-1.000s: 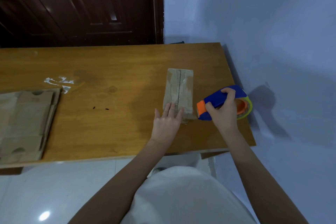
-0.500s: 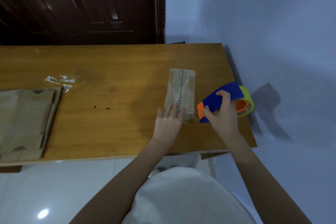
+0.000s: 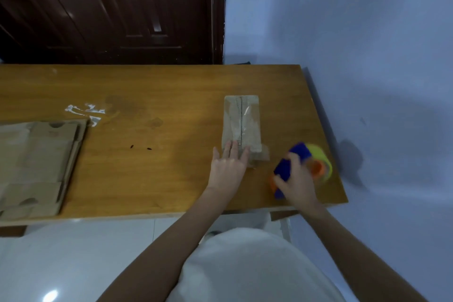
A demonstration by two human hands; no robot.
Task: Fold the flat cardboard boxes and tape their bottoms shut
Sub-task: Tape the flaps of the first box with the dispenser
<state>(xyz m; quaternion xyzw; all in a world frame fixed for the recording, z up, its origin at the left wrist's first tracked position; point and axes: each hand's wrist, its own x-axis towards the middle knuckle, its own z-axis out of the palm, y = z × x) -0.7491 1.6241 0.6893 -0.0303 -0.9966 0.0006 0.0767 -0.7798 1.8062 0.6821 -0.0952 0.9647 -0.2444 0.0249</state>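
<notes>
A small folded cardboard box (image 3: pixel 241 120) stands on the wooden table (image 3: pixel 159 179), its taped seam running away from me. A loose end of clear tape (image 3: pixel 261 156) hangs off its near right corner. My left hand (image 3: pixel 229 167) lies flat, fingers spread, on the box's near end. My right hand (image 3: pixel 295 182) grips a blue and orange tape dispenser (image 3: pixel 294 164) with a yellow-green roll, blurred, to the right of the box and apart from it. A stack of flat cardboard boxes (image 3: pixel 34 167) lies at the table's left.
White tape scraps (image 3: pixel 85 111) stick to the table behind the flat stack. Two small dark specks (image 3: pixel 139 147) lie mid-table. A dark wooden door (image 3: pixel 110 7) stands behind the table and a pale blue wall (image 3: pixel 367 56) runs along its right edge.
My right hand has pulled the tape dispenser away from the box's near corner, to the right and toward me, leaving a loose tape end. My left hand stays on the box.
</notes>
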